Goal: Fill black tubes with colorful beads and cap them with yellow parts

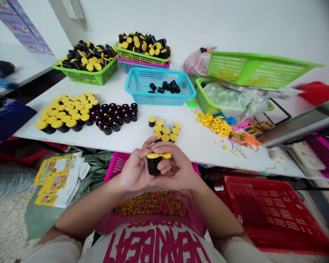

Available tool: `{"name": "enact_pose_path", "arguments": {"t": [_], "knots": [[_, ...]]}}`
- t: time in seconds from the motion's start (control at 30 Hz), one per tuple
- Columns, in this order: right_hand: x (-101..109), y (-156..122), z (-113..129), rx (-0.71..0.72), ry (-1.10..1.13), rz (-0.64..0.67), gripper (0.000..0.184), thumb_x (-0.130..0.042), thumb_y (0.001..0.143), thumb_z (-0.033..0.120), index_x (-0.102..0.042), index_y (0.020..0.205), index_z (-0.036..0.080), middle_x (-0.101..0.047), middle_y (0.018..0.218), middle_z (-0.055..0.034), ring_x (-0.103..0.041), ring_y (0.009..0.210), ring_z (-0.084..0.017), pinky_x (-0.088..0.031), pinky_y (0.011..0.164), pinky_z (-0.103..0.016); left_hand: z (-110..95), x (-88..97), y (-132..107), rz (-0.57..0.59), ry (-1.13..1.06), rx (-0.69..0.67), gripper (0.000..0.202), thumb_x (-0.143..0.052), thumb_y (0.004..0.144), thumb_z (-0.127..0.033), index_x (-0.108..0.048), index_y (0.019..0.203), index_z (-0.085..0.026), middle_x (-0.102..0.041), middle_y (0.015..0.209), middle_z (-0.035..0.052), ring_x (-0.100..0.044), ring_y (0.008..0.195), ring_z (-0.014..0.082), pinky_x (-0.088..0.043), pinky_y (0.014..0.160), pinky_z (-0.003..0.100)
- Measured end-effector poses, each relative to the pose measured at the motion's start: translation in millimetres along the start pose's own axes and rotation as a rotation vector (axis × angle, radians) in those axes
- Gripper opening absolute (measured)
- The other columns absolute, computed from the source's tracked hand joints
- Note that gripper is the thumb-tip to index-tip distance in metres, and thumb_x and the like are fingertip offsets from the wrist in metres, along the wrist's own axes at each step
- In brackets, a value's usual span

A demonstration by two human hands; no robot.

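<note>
"Black canister (153, 166) with a yellow cap (152, 155): where is it sitting?"

"It's standing upright between both hands, just off the near edge of the white table (208, 155)."

"How are the hands gripping it?"

"The left hand (135, 170) and right hand (177, 170) are closing around it from either side. Their fingers (164, 148) are curling inward, pressing together and pinching around the cap. A thin yellow strip (164, 155) seems to be lying across the cap, but the fingers are covering too much for me to be sure what it is."

"What's lying nearest?"

"A tight group of yellow-capped canisters (164, 131) is standing on the table just ahead of the hands. Beyond them, open black tubes (115, 117) and more capped ones (63, 113) are standing in rows. A pile of yellow rings (212, 124) is lying off to the right."

"And below the hands?"

"A pink-tinted bag of multicoloured beads (149, 204) is resting on the person's lap. A pink basket (116, 166) is sitting under the table edge, with a red basket (274, 219) on the floor to the right."
</note>
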State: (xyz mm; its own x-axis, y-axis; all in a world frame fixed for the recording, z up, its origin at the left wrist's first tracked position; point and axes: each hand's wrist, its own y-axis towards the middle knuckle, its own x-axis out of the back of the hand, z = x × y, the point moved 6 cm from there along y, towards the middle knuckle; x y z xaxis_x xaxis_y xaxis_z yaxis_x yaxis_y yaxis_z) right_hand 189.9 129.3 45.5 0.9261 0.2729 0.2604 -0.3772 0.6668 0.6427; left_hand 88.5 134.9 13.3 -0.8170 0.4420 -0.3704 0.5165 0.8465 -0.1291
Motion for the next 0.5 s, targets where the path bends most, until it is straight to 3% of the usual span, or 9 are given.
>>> {"name": "enact_pose_path", "arguments": {"t": [0.13,0.3,0.4,0.5], "knots": [[-4.8,-2.7,3.1,-0.062,-0.094,-0.135,0.047,-0.064,0.077,0.013,-0.055,0.119,0.032,-0.064,0.114,-0.0047,-0.061,0.111,-0.023,-0.052,0.097,-0.043,-1.9,-4.2,1.7,-0.045,-0.169,0.044,0.061,-0.008,0.091,-0.042,-0.013,0.148,-0.024,-0.037,0.068,0.0002,-0.043,0.057,0.0174,-0.035,0.046,0.029],[-2.2,-1.9,4.3,-0.086,-0.036,-0.112,0.044,-0.065,0.078,0.016,-0.059,0.119,0.031,-0.066,0.114,-0.0050,-0.062,0.111,-0.024,-0.053,0.097,-0.044,3.4,1.8,-3.1,-0.142,-0.197,-0.012,0.052,-0.009,0.094,-0.032,-0.026,0.142,-0.023,-0.044,0.068,0.0009,-0.049,0.060,0.0179,-0.045,0.052,0.032],[3.1,1.1,-2.3,-0.162,0.237,0.057,0.040,-0.072,0.081,0.030,-0.065,0.120,0.031,-0.065,0.122,-0.0054,-0.064,0.108,-0.022,-0.054,0.095,-0.042,3.3,4.4,-9.4,-0.035,-0.060,-0.157,0.039,-0.019,0.096,-0.044,-0.023,0.133,-0.031,-0.047,0.073,-0.0002,-0.054,0.067,0.0180,-0.048,0.060,0.035],[11.4,2.2,-8.5,-0.209,0.461,0.080,0.020,-0.068,0.086,0.041,-0.074,0.103,0.032,-0.071,0.111,-0.0037,-0.066,0.106,-0.020,-0.055,0.094,-0.040,-2.8,2.3,-17.7,0.190,0.169,-0.293,0.031,-0.035,0.098,-0.048,-0.021,0.122,-0.035,-0.053,0.093,0.0022,-0.060,0.087,0.0182,-0.050,0.076,0.038]]}}
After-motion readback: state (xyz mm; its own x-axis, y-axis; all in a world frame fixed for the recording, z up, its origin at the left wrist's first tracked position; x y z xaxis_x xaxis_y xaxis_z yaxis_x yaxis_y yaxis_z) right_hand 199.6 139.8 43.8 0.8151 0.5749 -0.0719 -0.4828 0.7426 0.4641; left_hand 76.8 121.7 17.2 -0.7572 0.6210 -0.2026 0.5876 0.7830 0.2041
